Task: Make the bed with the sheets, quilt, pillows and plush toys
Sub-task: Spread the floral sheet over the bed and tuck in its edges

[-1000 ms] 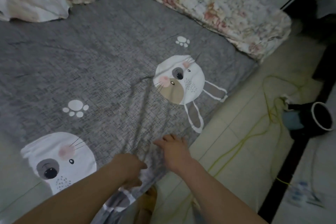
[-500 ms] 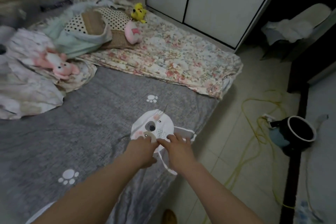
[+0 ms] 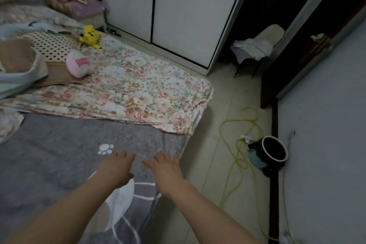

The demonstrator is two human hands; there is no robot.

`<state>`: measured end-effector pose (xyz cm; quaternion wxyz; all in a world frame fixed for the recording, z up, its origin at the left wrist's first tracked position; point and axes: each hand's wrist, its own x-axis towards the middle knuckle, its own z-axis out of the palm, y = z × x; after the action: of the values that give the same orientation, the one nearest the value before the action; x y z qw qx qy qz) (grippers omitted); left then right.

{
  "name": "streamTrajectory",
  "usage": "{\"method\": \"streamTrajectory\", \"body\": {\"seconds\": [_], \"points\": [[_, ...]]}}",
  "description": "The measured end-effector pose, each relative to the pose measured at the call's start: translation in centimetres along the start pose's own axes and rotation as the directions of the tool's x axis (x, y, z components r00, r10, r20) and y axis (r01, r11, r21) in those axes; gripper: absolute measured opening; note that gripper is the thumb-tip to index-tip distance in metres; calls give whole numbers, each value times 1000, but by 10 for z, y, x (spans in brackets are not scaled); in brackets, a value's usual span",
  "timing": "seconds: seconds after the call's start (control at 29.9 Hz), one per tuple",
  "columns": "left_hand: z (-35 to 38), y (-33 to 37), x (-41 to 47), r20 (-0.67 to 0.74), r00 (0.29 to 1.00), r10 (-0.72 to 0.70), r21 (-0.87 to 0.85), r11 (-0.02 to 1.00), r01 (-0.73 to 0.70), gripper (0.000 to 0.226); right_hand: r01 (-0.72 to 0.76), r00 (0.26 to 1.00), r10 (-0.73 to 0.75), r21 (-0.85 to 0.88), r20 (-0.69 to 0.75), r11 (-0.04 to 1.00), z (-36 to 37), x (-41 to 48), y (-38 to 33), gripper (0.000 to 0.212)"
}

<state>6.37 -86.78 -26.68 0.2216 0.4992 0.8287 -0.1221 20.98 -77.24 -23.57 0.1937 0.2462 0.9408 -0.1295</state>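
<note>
**Smoothing grey sheet at bed edge, roughly a third done**

Pressing down on the grey paw-print sheet (image 3: pixel 59 154) with left hand (image 3: pixel 116 168) and right hand (image 3: pixel 166 170), side by side just past the white paw print (image 3: pixel 106 148), near the mattress edge. Grip released on both: spread flat on the cloth, grasping nothing.

Done, judging from the layout: sheet laid over the near part of the bed, mostly flat, draped over the side.

Left to do:
- Floral quilt (image 3: pixel 128 93): lying in a flat band across the bed beyond the sheet, corner hanging over the edge. Not spread yet.
- Polka-dot pillow (image 3: pixel 51 45): dumped on the quilt toward the headboard, not squared.
- Yellow plush toy (image 3: pixel 90 36) and pink plush toy (image 3: pixel 78 63): loose on the quilt, beside the pillow. Not arranged.

Worth minding underfoot: yellow cable (image 3: pixel 239 152) looping on the floor near a black pot (image 3: pixel 274 151).
</note>
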Motion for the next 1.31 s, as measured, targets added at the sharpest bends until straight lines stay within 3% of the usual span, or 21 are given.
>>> {"method": "streamTrajectory", "body": {"seconds": [0.1, 0.17, 0.3, 0.6, 0.87, 1.1, 1.31], "points": [[-43, 12, 45, -4, 999, -45, 3, 999, 45, 72, 33, 998, -34, 23, 44, 999, -25, 32, 35, 72], [-75, 44, 120, -22, 995, -99, 27, 995, 99, 74, 96, 995, -97, 23, 19, 995, -52, 79, 104, 68], [-121, 72, 194, -66, 971, -228, -34, 974, 226, 77, 226, 974, -226, 7, 24, 974, -104, 139, 174, 68], [-179, 92, 314, -58, 900, -431, -77, 901, 427, 80, 398, 917, -399, -74, 3, 915, -171, 251, 301, 66], [-256, 104, 456, -52, 899, -435, -60, 900, 432, 80, 452, 892, -447, -129, 64, 883, -220, 333, 418, 67], [-312, 121, 504, -164, 864, -475, -48, 879, 474, 77, 491, 871, -487, -143, 66, 859, -260, 378, 452, 60], [-302, 144, 484, -79, 810, -581, -114, 812, 572, 80, 630, 776, -618, -157, 124, 760, -280, 401, 443, 63]]}}
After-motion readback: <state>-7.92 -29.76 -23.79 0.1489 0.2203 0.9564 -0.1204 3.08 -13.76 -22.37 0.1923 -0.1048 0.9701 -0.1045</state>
